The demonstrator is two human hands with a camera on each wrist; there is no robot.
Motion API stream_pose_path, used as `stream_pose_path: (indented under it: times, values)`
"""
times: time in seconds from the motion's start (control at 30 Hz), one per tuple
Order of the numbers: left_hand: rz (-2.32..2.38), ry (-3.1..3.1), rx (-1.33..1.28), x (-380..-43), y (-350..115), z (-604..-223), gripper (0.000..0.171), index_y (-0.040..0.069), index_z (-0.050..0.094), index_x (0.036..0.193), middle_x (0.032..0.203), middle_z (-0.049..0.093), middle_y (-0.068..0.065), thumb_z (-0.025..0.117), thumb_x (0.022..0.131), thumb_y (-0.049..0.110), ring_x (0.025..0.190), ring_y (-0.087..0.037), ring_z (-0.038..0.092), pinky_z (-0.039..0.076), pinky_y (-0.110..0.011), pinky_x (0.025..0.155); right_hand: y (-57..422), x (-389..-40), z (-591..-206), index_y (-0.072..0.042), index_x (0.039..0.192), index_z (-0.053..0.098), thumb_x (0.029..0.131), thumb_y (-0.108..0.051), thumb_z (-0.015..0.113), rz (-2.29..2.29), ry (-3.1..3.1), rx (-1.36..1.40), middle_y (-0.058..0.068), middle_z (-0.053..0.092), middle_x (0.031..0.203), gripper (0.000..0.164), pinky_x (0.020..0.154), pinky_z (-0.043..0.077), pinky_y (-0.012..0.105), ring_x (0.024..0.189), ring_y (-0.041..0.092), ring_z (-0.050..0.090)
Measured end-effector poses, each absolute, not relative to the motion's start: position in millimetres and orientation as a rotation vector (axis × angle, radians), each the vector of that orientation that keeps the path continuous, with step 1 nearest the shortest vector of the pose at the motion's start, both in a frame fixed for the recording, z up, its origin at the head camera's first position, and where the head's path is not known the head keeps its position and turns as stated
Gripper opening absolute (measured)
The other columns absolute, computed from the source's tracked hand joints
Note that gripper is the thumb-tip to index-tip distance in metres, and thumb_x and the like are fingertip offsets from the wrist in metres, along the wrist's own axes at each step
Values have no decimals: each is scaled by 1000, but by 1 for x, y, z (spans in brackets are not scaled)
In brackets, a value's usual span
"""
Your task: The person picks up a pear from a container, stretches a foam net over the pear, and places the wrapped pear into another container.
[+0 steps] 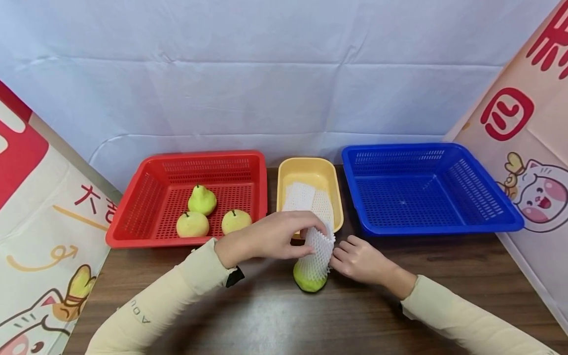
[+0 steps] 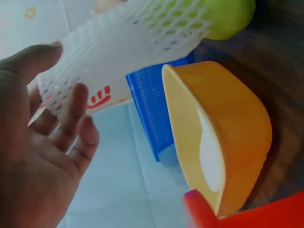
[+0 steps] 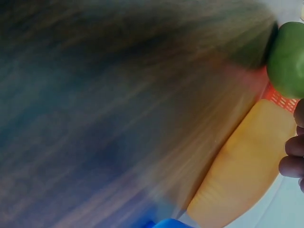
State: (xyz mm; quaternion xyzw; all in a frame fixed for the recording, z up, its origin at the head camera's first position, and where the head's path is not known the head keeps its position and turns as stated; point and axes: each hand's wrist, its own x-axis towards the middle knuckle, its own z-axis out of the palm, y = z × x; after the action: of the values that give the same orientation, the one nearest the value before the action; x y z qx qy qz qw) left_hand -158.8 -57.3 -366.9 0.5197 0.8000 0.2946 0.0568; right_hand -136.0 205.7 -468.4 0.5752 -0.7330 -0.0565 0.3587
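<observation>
A green pear (image 1: 309,284) stands on the table in front of the yellow tray, its upper part covered by a white foam net sleeve (image 1: 317,256). My left hand (image 1: 286,235) holds the sleeve's upper open end, thumb on the near side. In the left wrist view the net (image 2: 128,42) stretches from that hand (image 2: 52,128) to the pear (image 2: 232,19). At the sleeve's right side, my right hand (image 1: 361,260) has its fingers curled and pinches the edge of the net. Only its fingertips (image 3: 293,159) show in the right wrist view, below the pear (image 3: 289,59).
More foam nets (image 1: 299,196) lie in the yellow tray (image 1: 310,163). To the left, a red basket (image 1: 186,242) contains a green pear (image 1: 201,199) and two round yellow pears (image 1: 193,225). A blue basket (image 1: 435,230) stands at the right, before a white cloth backdrop (image 1: 248,98).
</observation>
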Motion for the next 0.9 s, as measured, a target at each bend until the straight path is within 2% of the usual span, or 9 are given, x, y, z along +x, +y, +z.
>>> stream_pose_path:
  times: [0.1, 0.23, 0.3, 0.4, 0.53, 0.67, 0.8, 0.9]
  values:
    - [1083, 2427, 1561, -157, -61, -371, 48, 13, 59, 132, 133, 54, -1, 80, 89, 18, 93, -5, 58, 51, -19, 76, 205, -136, -466, -11, 74, 58, 105, -9, 39, -148, -1892, 1479, 1, 57, 67, 37, 56, 41, 30, 58, 18, 52]
    - [1251, 2466, 1398, -154, -68, -380, 64, 9, 51, 137, 134, 49, -6, 85, 85, 22, 89, -10, 58, 54, -28, 67, 204, -135, -464, -11, 75, 60, 106, -10, 39, -153, -1884, 1478, 2, 60, 69, 37, 57, 42, 31, 59, 18, 54]
    - [1263, 2476, 1269, -152, -72, -385, 69, 6, 49, 137, 131, 52, -8, 87, 83, 26, 93, -14, 59, 56, -33, 71, 204, -135, -464, -11, 75, 59, 106, -10, 38, -153, -1881, 1478, 2, 61, 69, 38, 57, 42, 31, 59, 19, 55]
    - [1190, 2487, 1110, -146, -77, -396, 70, 2, 51, 134, 127, 58, -11, 88, 81, 31, 101, -20, 61, 56, -36, 84, 205, -135, -464, -11, 74, 59, 106, -9, 37, -155, -1881, 1477, 3, 61, 70, 39, 57, 43, 31, 60, 19, 55]
    - [1047, 2569, 1021, -134, -75, -407, 63, 3, 58, 130, 123, 64, -10, 86, 84, 35, 107, -21, 62, 51, -36, 96, 204, -135, -464, -12, 74, 58, 106, -8, 36, -160, -1880, 1477, 3, 61, 70, 39, 57, 42, 31, 60, 19, 55]
    - [973, 2661, 969, -118, -64, -414, 56, 7, 62, 128, 123, 65, -6, 83, 86, 37, 112, -19, 61, 50, -36, 99, 204, -135, -463, -11, 75, 59, 105, -8, 37, -161, -1882, 1474, 3, 60, 70, 38, 57, 43, 31, 60, 19, 55]
    - [948, 2696, 901, -109, -54, -421, 60, 6, 60, 131, 127, 65, -6, 84, 85, 37, 119, -18, 60, 49, -36, 102, 202, -135, -462, -11, 74, 58, 105, -8, 37, -159, -1886, 1472, 2, 60, 70, 37, 58, 44, 31, 61, 19, 55]
    - [930, 2704, 856, -107, -51, -429, 59, 5, 61, 129, 121, 66, -5, 84, 85, 37, 112, -18, 62, 51, -33, 96, 201, -134, -461, -12, 74, 58, 105, -7, 37, -160, -1886, 1473, 2, 59, 69, 38, 58, 44, 31, 61, 19, 55]
